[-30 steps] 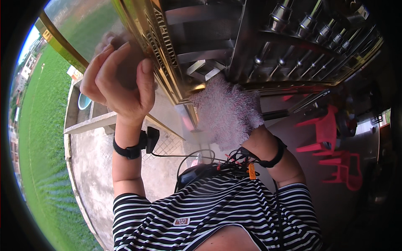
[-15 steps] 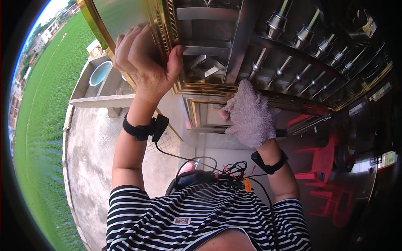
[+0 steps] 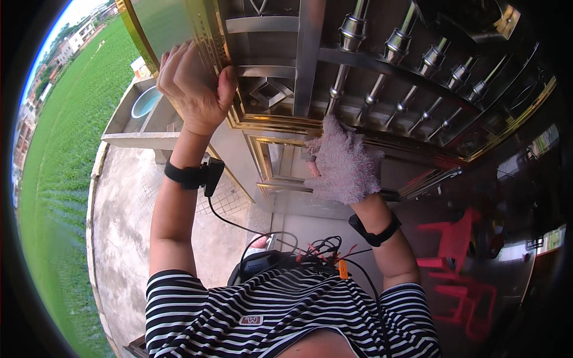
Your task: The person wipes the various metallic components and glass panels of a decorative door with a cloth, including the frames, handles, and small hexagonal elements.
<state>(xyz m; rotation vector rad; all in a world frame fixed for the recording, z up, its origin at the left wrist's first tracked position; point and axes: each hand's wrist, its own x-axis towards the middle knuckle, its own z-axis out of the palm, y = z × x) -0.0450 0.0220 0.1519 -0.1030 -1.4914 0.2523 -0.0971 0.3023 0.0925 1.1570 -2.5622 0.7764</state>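
- Right hand (image 3: 346, 170), centre of frame: covered by a fuzzy grey-pink cloth (image 3: 347, 149); mitt or loose rag, cannot tell. Fingers mostly hidden, so spread or closed, cannot tell. Covering presumably puts soft pile, not skin, toward the metal.
- Cloth sits over the gold trim (image 3: 274, 122) along the door's bottom border, seemingly touching. Its upper tip reaches near the feet of the silver spindles (image 3: 339, 77).
- Left hand (image 3: 194, 92), upper left: bare, fingers bent, thumb held apart from them, laid at the gold-edged side of the door. Likely a brace or steadying hold; pressure cannot be judged.
- Door (image 3: 309, 65), top centre to upper right: dark metal, raised bars and spindles, leaving narrow recesses between.
- Black wrist straps (image 3: 182, 176) on both arms; slack cable (image 3: 227, 222) runs toward the chest, the slack probably sparing the reach.
- Outward, left: blue basin (image 3: 145, 102) inside a concrete trough (image 3: 143, 140), whose walls likely keep it put.
- Lower right: red chairs (image 3: 450, 241), well apart from both hands.
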